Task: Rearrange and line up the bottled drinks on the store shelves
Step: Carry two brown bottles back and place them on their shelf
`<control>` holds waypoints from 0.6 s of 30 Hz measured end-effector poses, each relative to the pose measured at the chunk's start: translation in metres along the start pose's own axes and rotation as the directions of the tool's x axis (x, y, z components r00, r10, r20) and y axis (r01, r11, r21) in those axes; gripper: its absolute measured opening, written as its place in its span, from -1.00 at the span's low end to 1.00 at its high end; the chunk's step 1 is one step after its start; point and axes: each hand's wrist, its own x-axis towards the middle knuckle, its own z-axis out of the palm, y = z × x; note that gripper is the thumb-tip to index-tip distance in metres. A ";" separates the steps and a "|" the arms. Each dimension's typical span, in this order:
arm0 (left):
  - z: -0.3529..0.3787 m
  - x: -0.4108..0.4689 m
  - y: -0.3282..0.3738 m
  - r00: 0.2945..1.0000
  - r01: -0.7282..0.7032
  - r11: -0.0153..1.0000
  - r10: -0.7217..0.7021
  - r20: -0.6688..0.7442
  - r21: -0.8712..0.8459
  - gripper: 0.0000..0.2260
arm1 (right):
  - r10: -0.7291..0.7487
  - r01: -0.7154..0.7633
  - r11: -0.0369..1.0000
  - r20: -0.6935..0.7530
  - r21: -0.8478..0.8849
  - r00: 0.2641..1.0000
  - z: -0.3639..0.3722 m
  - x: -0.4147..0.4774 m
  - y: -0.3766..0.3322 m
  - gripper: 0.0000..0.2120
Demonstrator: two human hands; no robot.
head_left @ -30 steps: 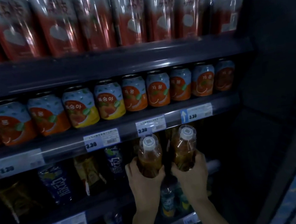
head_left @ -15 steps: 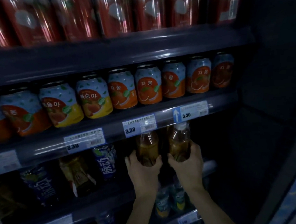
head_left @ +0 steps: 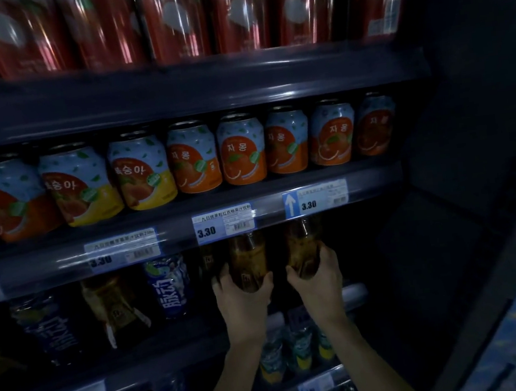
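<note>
Two amber drink bottles sit in the dark third shelf bay, their caps hidden behind the price rail. My left hand (head_left: 243, 298) is wrapped around the base of the left amber bottle (head_left: 248, 261). My right hand (head_left: 318, 279) grips the lower half of the right amber bottle (head_left: 302, 251). Both bottles stand roughly upright, a short gap apart. Whether they rest on the shelf I cannot tell. Left of them stand a blue-labelled bottle (head_left: 169, 286) and another amber bottle (head_left: 114, 306).
The price rail (head_left: 172, 236) with 3.30 tags runs just above the bottles. Orange and yellow cans (head_left: 241, 152) line the shelf above, red cartons (head_left: 174, 19) the top. Small bottles (head_left: 298, 350) fill the lower shelf. A dark side panel (head_left: 467, 141) bounds the right.
Both hands have pushed the two amber bottles up and back under the price rail; their white caps, visible a second ago, are now hidden behind it.
</note>
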 end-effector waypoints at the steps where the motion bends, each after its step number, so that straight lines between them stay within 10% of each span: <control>1: -0.001 0.000 -0.002 1.000 -0.003 1.000 0.003 0.006 0.012 -0.16 | 0.007 -0.007 1.000 -0.004 0.008 1.000 0.000 -0.002 0.000 -0.26; 18: 0.007 -0.007 -0.007 0.998 -0.035 0.998 0.033 0.049 0.044 -0.26 | 0.003 -0.006 0.998 -0.067 -0.058 0.998 -0.009 -0.009 0.003 -0.35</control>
